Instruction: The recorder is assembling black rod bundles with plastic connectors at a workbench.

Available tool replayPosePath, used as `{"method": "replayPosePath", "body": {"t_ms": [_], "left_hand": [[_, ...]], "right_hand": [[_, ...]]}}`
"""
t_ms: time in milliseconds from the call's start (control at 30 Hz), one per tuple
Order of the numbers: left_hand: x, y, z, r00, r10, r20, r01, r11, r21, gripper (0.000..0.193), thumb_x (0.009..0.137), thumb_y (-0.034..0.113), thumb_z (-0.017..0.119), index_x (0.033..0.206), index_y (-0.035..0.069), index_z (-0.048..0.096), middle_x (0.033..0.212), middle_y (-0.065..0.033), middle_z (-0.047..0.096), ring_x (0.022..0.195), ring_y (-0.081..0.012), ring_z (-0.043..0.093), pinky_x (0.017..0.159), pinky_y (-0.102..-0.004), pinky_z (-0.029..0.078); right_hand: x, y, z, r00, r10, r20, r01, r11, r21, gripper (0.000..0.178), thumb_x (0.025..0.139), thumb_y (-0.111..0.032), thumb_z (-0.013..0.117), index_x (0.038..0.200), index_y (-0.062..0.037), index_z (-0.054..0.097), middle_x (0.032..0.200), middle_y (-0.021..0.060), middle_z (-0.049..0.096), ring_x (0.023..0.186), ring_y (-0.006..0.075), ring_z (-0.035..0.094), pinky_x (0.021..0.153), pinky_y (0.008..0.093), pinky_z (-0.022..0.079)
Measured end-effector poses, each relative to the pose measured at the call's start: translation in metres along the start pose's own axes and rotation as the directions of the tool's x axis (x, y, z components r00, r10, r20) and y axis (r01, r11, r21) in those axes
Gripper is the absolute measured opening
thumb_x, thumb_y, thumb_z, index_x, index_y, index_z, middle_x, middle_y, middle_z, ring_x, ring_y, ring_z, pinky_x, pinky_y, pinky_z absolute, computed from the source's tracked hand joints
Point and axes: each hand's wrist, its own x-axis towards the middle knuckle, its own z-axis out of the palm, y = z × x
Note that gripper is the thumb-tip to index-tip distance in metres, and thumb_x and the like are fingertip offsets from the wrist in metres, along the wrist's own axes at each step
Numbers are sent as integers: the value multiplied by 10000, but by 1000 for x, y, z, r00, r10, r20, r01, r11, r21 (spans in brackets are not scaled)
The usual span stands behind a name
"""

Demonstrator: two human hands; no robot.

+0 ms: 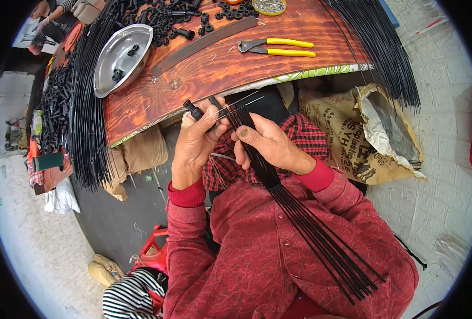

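Note:
My left hand [200,137] is closed, its fingers around small black plastic fittings. One fitting [194,110], tubular and flanged, pokes up by the thumb; another dark piece [216,105] shows between the fingertips. Close beside it, my right hand [268,139] pinches a bundle of thin black umbrella ribs [321,239] near its upper end. The bundle slants down across my lap and fans out at its lower right end. Two thin rod ends [249,101] cross above the bundle, between both hands. Exactly how they join the fittings is hidden by my fingers.
On the wooden table [204,74] lie yellow-handled pincers [278,47], a grey strip [207,45], a steel bowl [123,64] and scattered black fittings [177,21]. Black ribs overhang at left [87,117] and right [382,48]. A paper sack [347,138] stands right; another person [50,18] works far left.

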Motion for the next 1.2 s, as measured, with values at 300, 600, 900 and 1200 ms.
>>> {"method": "replayPosePath", "body": {"t_ms": [300, 600, 900, 1200], "left_hand": [[-3, 2, 4, 998, 50, -34, -48, 998, 39, 172, 892, 80, 735, 1019, 6, 646, 1131, -109, 682, 782, -156, 706, 676, -243, 628], [-12, -2, 4, 988, 143, -54, -140, 989, 45, 166, 905, 68, 717, 1043, -9, 669, 1071, -114, 694, 748, -160, 682, 679, -271, 595], [-24, -1, 16, 977, 213, -22, -192, 916, 351, 476, 907, 45, 691, 1342, -81, 548, 1012, -111, 692, 791, -121, 613, 732, -243, 530], [-29, 2, 22, 970, 222, -99, -166, 902, 398, 436, 888, 61, 733, 1289, -54, 602, 857, -15, 629, 599, -26, 435, 508, -172, 325]], "right_hand": [[1, -4, 3, 1000, 27, -13, -27, 999, 29, 379, 1053, -369, 496, 1077, 9, 492, 740, 127, 657, 595, 170, 653, 541, 268, 535], [3, -4, 14, 996, 39, -81, -39, 999, 0, 291, 1053, -286, 506, 1097, 2, 510, 724, 101, 666, 551, 140, 639, 494, 248, 514], [4, -9, 23, 970, -34, -240, -8, 985, -171, 225, 1025, -181, 504, 971, 37, 508, 662, 141, 672, 522, 182, 662, 468, 294, 519], [2, -5, 22, 981, -16, -192, -23, 980, -200, 258, 1040, -226, 499, 1075, 27, 540, 715, 112, 680, 581, 157, 668, 511, 270, 522]]}}
